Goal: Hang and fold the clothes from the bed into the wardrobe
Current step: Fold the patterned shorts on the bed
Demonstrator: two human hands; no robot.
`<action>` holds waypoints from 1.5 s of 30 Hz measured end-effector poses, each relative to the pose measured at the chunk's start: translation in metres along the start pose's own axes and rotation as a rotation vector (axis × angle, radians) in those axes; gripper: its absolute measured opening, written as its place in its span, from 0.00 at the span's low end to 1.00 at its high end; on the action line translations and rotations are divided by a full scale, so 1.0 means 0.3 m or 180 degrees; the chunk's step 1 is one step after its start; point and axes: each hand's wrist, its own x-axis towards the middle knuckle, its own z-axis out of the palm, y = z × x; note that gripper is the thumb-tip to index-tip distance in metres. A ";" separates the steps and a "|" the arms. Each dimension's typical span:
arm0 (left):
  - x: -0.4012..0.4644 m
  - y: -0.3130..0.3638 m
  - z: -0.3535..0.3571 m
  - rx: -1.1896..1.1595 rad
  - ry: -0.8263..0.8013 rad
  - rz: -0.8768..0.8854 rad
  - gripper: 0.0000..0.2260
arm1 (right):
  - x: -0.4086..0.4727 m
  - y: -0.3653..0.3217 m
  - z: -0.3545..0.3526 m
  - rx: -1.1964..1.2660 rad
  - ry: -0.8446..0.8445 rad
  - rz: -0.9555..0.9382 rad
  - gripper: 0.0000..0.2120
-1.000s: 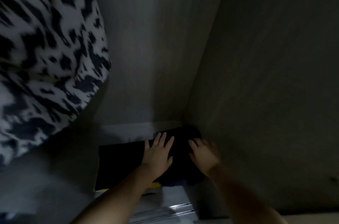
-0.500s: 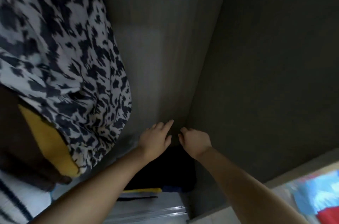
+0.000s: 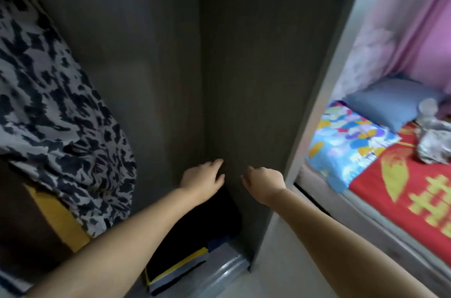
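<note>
Clothes for this task appear in two places. A folded stack (image 3: 192,249) lies low in the wardrobe (image 3: 244,78), in its right near corner, dark on top with yellow, grey and blue layers below. A crumpled grey garment (image 3: 434,141) lies on the bed (image 3: 402,200) at far right, beside a blue pillow (image 3: 395,104).

Left hand (image 3: 203,176) hovers above the stack with fingers loosely extended and holds nothing. Right hand (image 3: 264,180) hovers beside it with fingers curled downward; no item is seen in it.

Handling, as judged: the fabric is soft, light and limp. Support a folded piece from beneath with both palms; pinch a loose garment at the shoulders or waistband.

Clearance: the wardrobe side panel (image 3: 317,102) stands between stack and bed, so arms must pass around its near edge. A patterned hanging garment (image 3: 61,114) fills the left side. Open room remains above the stack.
</note>
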 end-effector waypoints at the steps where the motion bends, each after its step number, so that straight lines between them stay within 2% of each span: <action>1: -0.014 0.030 0.009 -0.0009 -0.0032 0.0167 0.22 | -0.055 0.016 0.000 -0.0015 0.0003 0.0169 0.18; 8: -0.071 0.394 0.114 -0.0014 -0.0101 0.1187 0.18 | -0.476 0.271 -0.044 -0.0006 -0.0113 0.1348 0.16; 15: -0.068 0.812 0.137 -0.0082 -0.0212 0.2042 0.18 | -0.866 0.552 -0.114 -0.0164 0.0054 0.2283 0.13; 20: -0.067 1.110 0.159 -0.0079 -0.0088 0.2477 0.18 | -1.128 0.755 -0.153 -0.0358 -0.0058 0.2659 0.14; 26: -0.089 1.668 0.242 -0.0185 -0.0171 0.2826 0.20 | -1.469 1.094 -0.229 -0.0508 -0.0112 0.2974 0.16; 34: -0.078 2.086 0.307 -0.0053 -0.0294 0.3064 0.17 | -1.625 1.385 -0.284 -0.0411 -0.0259 0.3098 0.17; 45: 0.325 2.342 0.454 0.0084 -0.0377 0.3022 0.19 | -1.436 1.830 -0.244 -0.0513 -0.0168 0.3135 0.16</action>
